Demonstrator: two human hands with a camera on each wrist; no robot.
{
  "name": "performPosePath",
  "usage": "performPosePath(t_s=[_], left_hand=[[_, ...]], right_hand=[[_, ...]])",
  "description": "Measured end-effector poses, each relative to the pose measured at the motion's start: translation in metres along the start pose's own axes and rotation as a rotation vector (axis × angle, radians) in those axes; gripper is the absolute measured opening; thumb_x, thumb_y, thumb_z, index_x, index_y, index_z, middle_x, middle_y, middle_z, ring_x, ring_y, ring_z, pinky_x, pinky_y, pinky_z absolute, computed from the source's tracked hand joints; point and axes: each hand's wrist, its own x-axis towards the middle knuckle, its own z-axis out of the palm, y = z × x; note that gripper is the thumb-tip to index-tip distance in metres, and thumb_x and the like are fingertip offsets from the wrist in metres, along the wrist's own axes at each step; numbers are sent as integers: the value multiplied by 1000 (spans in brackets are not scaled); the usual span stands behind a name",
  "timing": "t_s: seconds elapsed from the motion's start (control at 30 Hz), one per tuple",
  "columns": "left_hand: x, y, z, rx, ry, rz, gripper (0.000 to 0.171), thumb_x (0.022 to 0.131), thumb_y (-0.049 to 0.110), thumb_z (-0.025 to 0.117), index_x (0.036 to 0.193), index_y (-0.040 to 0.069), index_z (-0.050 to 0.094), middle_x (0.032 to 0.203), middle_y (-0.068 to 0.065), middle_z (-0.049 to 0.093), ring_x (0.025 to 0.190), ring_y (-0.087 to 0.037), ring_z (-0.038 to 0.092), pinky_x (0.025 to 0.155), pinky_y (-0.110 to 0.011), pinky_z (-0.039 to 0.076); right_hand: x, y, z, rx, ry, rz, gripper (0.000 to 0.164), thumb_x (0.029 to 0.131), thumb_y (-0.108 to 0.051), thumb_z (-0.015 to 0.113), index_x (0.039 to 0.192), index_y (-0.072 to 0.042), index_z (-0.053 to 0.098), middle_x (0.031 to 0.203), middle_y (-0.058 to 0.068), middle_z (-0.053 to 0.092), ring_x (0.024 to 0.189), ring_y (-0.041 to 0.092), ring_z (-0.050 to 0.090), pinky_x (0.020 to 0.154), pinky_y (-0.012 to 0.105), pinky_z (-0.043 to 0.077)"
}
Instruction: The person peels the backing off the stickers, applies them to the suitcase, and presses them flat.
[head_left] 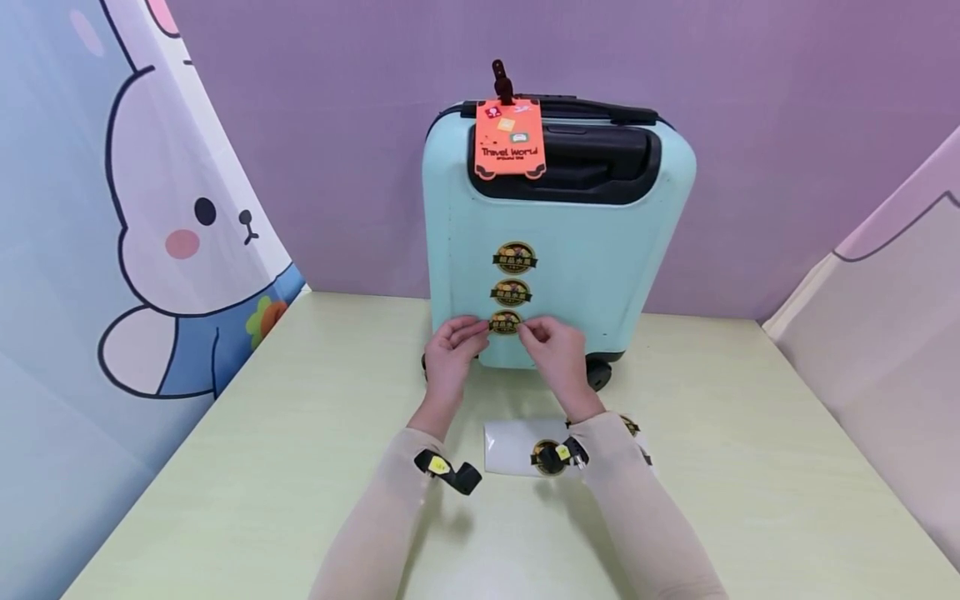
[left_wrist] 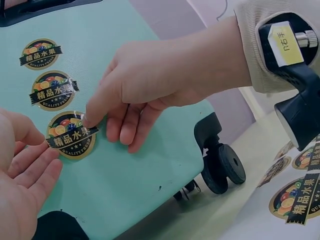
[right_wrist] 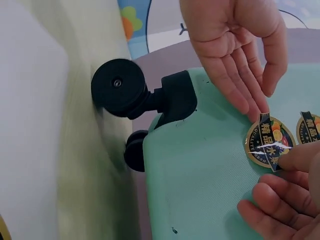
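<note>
Before a purple backdrop (head_left: 352, 167), on the mint suitcase (head_left: 577, 258), your right hand (head_left: 560, 352) pinches the lowest fruit sticker (head_left: 505, 322); your left hand (head_left: 452, 352), fingers extended, touches its left edge.

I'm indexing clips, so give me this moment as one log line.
left hand: touching left end of lowest sticker | right hand: pinching its right end | suitcase: standing, two stickers above

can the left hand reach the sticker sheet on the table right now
Probably yes: the sticker sheet has its left end uncovered, though the right sleeve partly hides the rest and the left hand is at the lowest sticker.
</note>
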Motion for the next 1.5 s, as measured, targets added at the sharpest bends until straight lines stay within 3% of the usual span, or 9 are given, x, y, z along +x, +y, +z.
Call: performPosePath(t_s=[0.2,0.53,0.9,1.1,1.3,1.4,1.5], left_hand=[[-1,-1,-1,7,-10,1,27,86,-12,64,113,-10,61,109,-21,71,95,-17,71,82,-27,58],[-2,2,-1,-19,-10,9,26,86,-13,63,112,-9,61,108,-21,71,94,-17,71,83,-29,58],[-3,2,-3,-6,-20,7,27,86,-12,63,113,-8,61,108,-20,71,94,-15,71,84,-30,58],[-3,3,-3,-14,-31,4,27,88,-11,62,114,-9,60,110,-21,71,95,-17,70,85,-30,58],[-3,5,-2,-21,-31,7,26,89,-10,61,115,-9,60,110,-22,70,94,-17,70,86,-31,58],[-4,6,-2,-30,-25,-2,24,91,-10,61,114,-10,59,109,-23,70,94,-17,70,85,-32,58],[-4,6,-2,-45,-19,-8,21,92,-9,59,113,-9,59,108,-22,70,94,-19,71,86,-33,58]], right_hand=[[0,0,-1,-101,17,-159,8,88,-4,73,91,2,73,68,10,67,55,21,60,51,35,53],[0,4,-1,-111,31,-202,9,87,-3,73,91,4,69,68,13,67,54,24,62,50,39,54],[-1,10,5,-125,48,-213,10,86,-4,75,85,1,67,66,11,66,53,22,62,49,36,53],[1,5,3,-183,32,-186,13,87,-9,76,83,1,69,63,9,63,48,18,55,45,33,48],[2,5,-1,-259,36,-174,21,86,-18,78,79,-1,68,63,10,66,49,22,59,45,36,49],[0,6,-1,-218,36,-157,21,86,-17,78,76,-3,68,63,9,66,52,22,61,48,37,50],[-3,6,-1,-68,4,-94,17,89,-14,75,77,-3,70,65,8,67,55,20,61,50,33,50]])
